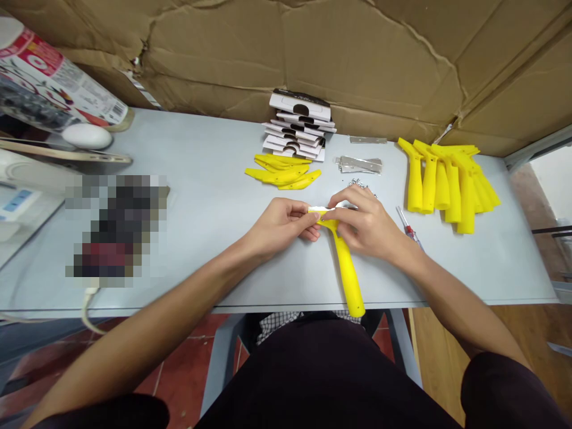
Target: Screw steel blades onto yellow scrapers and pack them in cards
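A yellow plastic scraper handle [347, 274] lies toward me, its lower end reaching past the table's front edge. My left hand [288, 219] pinches the left end of its wide head between thumb and fingers. Along the head's upper edge runs a thin metal blade [348, 206], partly hidden by fingers. My right hand [364, 217] closes over the head's right side, fingertips pressed at the blade. Just behind that hand is a small heap of screws [357, 182]. A screwdriver [409, 227] with a red and clear handle rests right of my right wrist.
Several yellow handles [465, 199] are piled at right. Curved yellow head pieces [281, 173] lie behind my left hand. Loose metal blades [360, 165] and a stack of small white boxes [298, 128] sit farther back, before a cardboard wall [223, 53]. A pixelated phone-like object [120, 229] lies left.
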